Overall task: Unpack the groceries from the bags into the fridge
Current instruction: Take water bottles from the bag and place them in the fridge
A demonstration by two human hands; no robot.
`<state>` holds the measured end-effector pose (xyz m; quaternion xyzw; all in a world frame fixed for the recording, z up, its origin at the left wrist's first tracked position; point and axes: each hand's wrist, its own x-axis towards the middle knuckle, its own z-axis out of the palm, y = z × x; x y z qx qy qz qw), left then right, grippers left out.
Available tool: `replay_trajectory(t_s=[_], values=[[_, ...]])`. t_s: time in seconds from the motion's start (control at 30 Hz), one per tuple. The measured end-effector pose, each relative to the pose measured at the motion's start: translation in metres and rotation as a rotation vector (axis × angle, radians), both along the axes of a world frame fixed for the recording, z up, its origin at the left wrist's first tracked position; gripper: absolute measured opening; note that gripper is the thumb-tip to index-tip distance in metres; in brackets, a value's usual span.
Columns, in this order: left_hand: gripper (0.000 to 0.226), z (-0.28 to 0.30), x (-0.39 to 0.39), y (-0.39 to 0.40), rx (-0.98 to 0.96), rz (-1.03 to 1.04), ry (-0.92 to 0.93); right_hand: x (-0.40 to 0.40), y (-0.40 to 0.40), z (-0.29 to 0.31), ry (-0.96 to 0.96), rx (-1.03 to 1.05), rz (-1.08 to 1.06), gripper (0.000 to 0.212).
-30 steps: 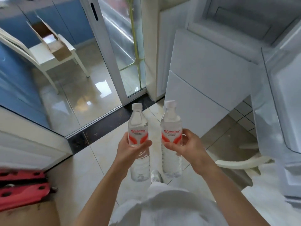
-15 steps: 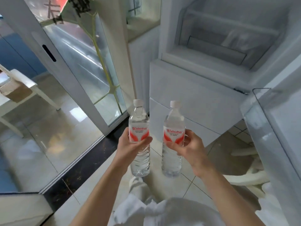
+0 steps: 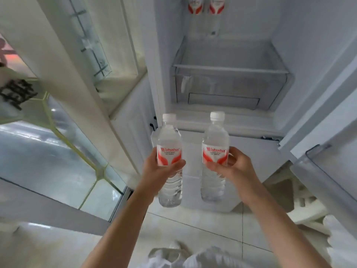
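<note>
Four water bottles are visible. The left hand [image 3: 158, 167] grips one bottle [image 3: 169, 151] and the right hand [image 3: 229, 167] grips a second bottle [image 3: 214, 149], both upright, near the open fridge [image 3: 309, 45]. Two more bottles [image 3: 205, 8] stand on a far shelf, above a clear drawer [image 3: 229, 82]. Below is a tiled floor [image 3: 193, 225]; a glass door [image 3: 58, 151] stands at left.

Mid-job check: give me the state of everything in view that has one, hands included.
Left hand: grips the left clear plastic water bottle, upright, white cap on.
Right hand: grips the right clear plastic water bottle, upright, white cap on.
White fridge: open.
Clear plastic fridge drawer: pushed in, contents unclear.
Two red-labelled water bottles on the fridge shelf: standing upright, already inside.
</note>
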<state>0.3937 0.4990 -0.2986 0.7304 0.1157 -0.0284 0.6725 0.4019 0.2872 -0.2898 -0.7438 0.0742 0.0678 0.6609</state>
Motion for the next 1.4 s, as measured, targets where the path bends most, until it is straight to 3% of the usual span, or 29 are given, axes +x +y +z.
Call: replay_trajectory(t_s=[0.37, 0.63, 0.8, 1.03, 1.4], values=[[0.051, 0.061, 0.144, -0.029, -0.014, -0.239, -0.238, 0.102, -0.017, 0.068, -0.183, -0.01, -0.169, 0.052], [0.044, 0.117, 0.248, -0.066, -0.047, -0.148, -0.412, 0.201, -0.045, 0.116, -0.345, 0.031, -0.235, 0.059], [0.058, 0.142, 0.31, -0.088, -0.069, -0.113, -0.463, 0.259, -0.058, 0.143, -0.407, 0.019, -0.219, 0.074], [0.076, 0.148, 0.383, -0.107, 0.034, -0.199, -0.559, 0.326, -0.071, 0.153, -0.407, 0.057, -0.2, 0.073], [0.069, 0.127, 0.425, -0.119, 0.05, -0.228, -0.544, 0.37, -0.098, 0.128, -0.396, 0.137, -0.114, 0.071]])
